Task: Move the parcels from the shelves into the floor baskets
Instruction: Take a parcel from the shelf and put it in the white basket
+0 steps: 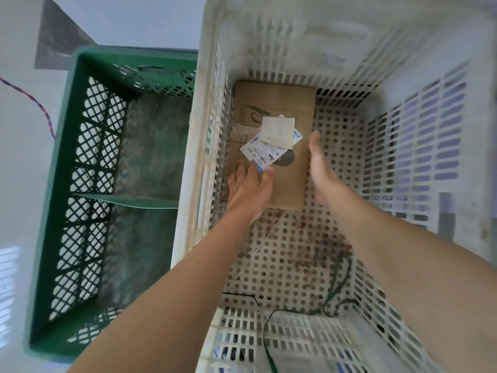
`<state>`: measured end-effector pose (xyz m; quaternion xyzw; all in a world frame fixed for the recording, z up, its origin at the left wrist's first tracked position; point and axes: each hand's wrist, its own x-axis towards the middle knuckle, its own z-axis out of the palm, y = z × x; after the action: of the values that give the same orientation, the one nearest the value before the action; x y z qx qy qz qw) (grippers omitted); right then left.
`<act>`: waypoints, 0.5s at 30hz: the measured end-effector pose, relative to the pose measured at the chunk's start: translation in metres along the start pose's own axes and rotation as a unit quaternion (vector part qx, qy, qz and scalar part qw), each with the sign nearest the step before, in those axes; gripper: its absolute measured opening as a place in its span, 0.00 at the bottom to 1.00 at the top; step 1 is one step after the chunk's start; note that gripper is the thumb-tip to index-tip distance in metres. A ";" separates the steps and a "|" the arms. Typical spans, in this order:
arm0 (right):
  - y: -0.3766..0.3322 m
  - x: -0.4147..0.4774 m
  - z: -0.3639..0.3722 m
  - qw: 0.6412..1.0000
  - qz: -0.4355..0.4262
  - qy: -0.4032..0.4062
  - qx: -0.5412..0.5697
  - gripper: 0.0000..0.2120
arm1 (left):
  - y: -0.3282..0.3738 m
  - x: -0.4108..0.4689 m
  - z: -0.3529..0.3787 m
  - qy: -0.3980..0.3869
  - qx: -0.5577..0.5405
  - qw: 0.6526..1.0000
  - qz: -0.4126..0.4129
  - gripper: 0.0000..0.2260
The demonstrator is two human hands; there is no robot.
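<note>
Head view: looking down into two floor baskets set side by side, both arms reaching in.
Parcel: brown box (285, 109), lying flat on the perforated bottom of the white basket (188, 162), in its far-left part, close to the left and far walls.
Labels: white shipping label (258, 154) with barcodes stuck on the box top; a pale paper slip (277, 130) is laid over its far part.
Left hand (250, 189): placed on the near-left corner of the box, fingers spread and fairly straight. The thumb is set on top by the label edge and the other fingers are laid toward the left side. No closed grasp is seen.
Right hand (320, 168): held flat and edge-on against the right side of the box, fingers straight and together, pointing far. Nothing is clasped.
Grip: the box is touched from both sides by loose, straight-fingered hands; whether it is pressed between them cannot be told.
White basket: slotted walls, dirt marks on the bottom near the middle; a thin green cord (336, 286) is trailed over the near-right part.
Green basket (67, 146): lattice walls, placed just left of the white one, split by a divider (126, 201).
Floor (21, 184): pale; a red-blue cord (37, 103) is seen at far left.
</note>
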<state>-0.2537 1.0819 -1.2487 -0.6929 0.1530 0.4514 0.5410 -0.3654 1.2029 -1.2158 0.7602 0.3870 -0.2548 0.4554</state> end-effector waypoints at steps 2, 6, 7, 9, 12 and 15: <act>-0.014 -0.020 -0.003 0.999 -0.027 0.017 0.014 0.42 | 0.017 -0.016 -0.007 0.004 -0.028 1.000 0.003 0.31; -0.063 -0.091 -0.007 0.991 -0.126 0.031 0.037 0.41 | 0.074 -0.078 -0.044 0.015 -0.149 0.986 0.070 0.18; -0.075 -0.110 -0.007 0.987 -0.152 0.027 0.035 0.41 | 0.088 -0.096 -0.055 0.015 -0.178 0.981 0.079 0.15; -0.107 -0.158 -0.010 0.981 -0.188 0.020 0.035 0.41 | 0.117 -0.140 -0.082 0.000 -0.226 0.969 0.099 0.19; -0.161 -0.235 -0.014 0.973 -0.227 0.015 0.049 0.40 | 0.158 -0.209 -0.120 -0.016 -0.247 0.960 0.131 0.32; -0.216 -0.323 -0.020 0.962 -0.264 0.018 0.070 0.36 | 0.203 -0.283 -0.155 -0.023 -0.244 0.956 0.164 0.38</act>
<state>-0.2694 1.0549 -0.8609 -0.6772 0.0057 0.2684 0.6851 -0.3551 1.1819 -0.8348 0.6730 0.2967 -0.0921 0.6712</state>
